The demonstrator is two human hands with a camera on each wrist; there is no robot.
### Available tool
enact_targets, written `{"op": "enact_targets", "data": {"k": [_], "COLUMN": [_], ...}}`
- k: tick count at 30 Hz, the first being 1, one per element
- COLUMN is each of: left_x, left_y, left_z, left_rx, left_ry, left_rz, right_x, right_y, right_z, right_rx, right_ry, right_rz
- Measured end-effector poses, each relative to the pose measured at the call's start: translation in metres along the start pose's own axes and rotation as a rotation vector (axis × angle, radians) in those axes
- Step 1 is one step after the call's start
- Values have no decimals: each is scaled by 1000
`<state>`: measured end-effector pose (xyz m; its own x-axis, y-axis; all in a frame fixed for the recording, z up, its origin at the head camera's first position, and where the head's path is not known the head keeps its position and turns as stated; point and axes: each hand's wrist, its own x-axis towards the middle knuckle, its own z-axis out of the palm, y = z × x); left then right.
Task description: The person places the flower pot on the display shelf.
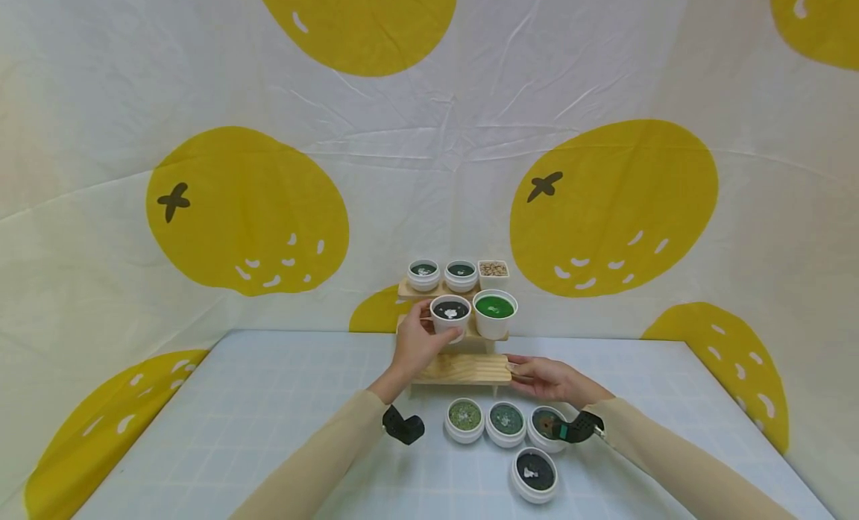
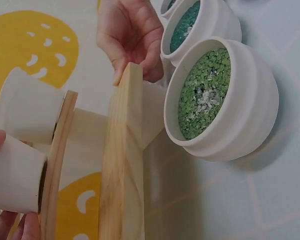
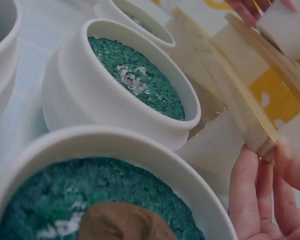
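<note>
My left hand (image 1: 416, 345) grips a white cup (image 1: 450, 312) with a dark filling and a white patch on top, at the middle step of a tiered wooden stand (image 1: 463, 368). In the left wrist view the cup (image 2: 15, 175) has its base close to that step's board (image 2: 60, 160). Beside it stands another white cup (image 1: 494, 322) with a bright green filling. At the right end of the lowest step, my right hand (image 1: 553, 380) pinches the board (image 3: 240, 105) between thumb and fingers.
The top step carries two round white pots (image 1: 424, 281) and a square bowl (image 1: 493, 278) of beige pieces. In front of the stand, several round white pots with green or dark fillings (image 1: 464, 435) sit on the pale tabletop (image 1: 302, 415). A fruit-print cloth (image 1: 429, 192) hangs behind.
</note>
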<state>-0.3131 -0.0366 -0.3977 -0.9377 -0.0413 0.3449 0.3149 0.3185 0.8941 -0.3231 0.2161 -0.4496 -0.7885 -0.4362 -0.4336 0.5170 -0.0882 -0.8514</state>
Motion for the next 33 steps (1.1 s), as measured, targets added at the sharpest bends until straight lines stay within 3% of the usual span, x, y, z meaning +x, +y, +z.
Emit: {"op": "enact_targets", "data": {"k": [7, 26, 33], "left_x": [3, 5, 4], "left_y": [-2, -4, -4], "left_z": [1, -1, 0], "left_rx": [8, -146, -124], "left_ry": [2, 28, 30], "left_rz": [17, 18, 31], "right_x": [0, 0, 0], "right_y": [0, 0, 1], "right_z": [0, 1, 1], "right_rx": [0, 10, 14], "right_ry": [-3, 2, 8], "right_rz": [-3, -5, -5]}}
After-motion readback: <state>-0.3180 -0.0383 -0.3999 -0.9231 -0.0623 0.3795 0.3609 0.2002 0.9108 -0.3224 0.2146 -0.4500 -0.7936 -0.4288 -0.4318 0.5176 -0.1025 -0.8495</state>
